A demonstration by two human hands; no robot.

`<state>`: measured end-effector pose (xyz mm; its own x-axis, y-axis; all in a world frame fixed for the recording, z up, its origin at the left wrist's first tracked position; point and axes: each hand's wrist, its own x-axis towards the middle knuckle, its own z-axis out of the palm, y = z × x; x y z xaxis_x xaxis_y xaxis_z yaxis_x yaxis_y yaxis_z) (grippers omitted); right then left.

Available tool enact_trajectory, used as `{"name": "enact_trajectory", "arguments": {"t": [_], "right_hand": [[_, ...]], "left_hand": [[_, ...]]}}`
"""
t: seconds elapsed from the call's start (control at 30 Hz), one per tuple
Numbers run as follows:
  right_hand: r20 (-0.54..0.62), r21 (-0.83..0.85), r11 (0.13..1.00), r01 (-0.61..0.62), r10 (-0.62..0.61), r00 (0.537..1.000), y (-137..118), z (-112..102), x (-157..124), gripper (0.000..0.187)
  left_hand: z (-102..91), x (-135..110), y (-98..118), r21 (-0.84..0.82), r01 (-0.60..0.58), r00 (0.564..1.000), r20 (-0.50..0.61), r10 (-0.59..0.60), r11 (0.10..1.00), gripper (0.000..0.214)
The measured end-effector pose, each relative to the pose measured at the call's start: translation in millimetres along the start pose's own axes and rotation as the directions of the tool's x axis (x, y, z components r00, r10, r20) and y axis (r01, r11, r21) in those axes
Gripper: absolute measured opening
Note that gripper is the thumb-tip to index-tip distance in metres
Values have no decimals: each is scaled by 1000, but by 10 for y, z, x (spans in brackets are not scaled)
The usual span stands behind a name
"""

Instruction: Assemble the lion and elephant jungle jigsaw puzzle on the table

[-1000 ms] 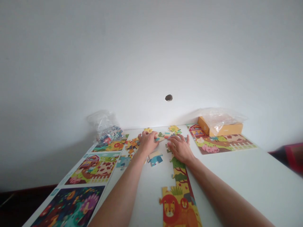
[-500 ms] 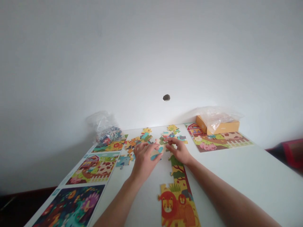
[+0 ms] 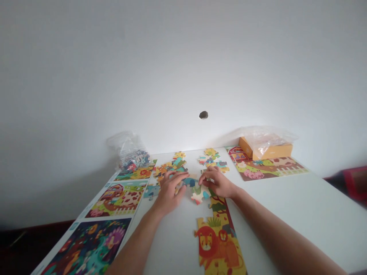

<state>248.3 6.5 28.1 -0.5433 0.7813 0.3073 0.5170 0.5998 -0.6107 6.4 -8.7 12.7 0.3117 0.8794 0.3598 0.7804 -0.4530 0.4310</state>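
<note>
- The pale puzzle piece (image 3: 201,194), marked with teal and green, lay on the left side of the lion strip (image 3: 219,248), level with its farther half; we could not tell whether the two touched.
- The strip's long axis ran away from us; the piece showed no clear long axis.
- Our right hand (image 3: 219,183) was the nearer one, above the strip's far end, its bent fingers at the piece's far edge. We could not tell whether they pinched it.
- From that hand, the piece lay leftward and toward us.
- Our left hand (image 3: 170,193) was farther left of the strip, fingers spread, thumb apart, with nothing visibly in its grasp.
- A blue piece (image 3: 190,181) lay between our hands, left of the strip's far end.
- Loose pieces (image 3: 179,163) were scattered beyond the strip and to its left.
- Right of the strip's far end, an orange box (image 3: 273,152) stood on a farm picture (image 3: 275,168) on the table (image 3: 281,206).
- Well left of the strip were a clear bag (image 3: 134,160) and printed pictures (image 3: 114,200).
</note>
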Motion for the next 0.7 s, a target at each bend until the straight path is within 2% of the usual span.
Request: {"name": "enact_trajectory", "arguments": {"t": [0.07,0.13,0.23,0.3,0.4,0.5,0.6,0.7], "right_hand": [[14,-18,1000,20,-20,1000,-10,20,-2,20],[2,-56,998,28,-28,1000,-3,21,-3,24],[-35,-212,977,-4,-4,999,32,-44,-10,19],[-34,-324,945,-51,42,999,69,-115,-19,16],[22,-406,907,-111,131,991,129,-196,-32,16],[45,-426,892,-154,190,981,165,-205,-32,18],[82,-385,910,-154,199,977,166,-176,-26,19],[116,-316,942,-117,161,980,156,-153,-31,21]], "left_hand": [[17,-12,97,-108,5,1000,15,-3,994,34],[58,-26,169,-125,30,998,55,-24,992,30],[91,-29,190,-136,34,994,105,-20,990,32],[74,-17,158,-155,15,998,66,-5,988,32],[36,4,95,-188,-10,999,-36,3,982,30],[36,5,65,-216,-5,999,-54,-7,976,29],[38,-12,76,-199,3,1000,1,-3,980,26],[-10,-33,96,-88,1,997,74,6,996,29]]}}
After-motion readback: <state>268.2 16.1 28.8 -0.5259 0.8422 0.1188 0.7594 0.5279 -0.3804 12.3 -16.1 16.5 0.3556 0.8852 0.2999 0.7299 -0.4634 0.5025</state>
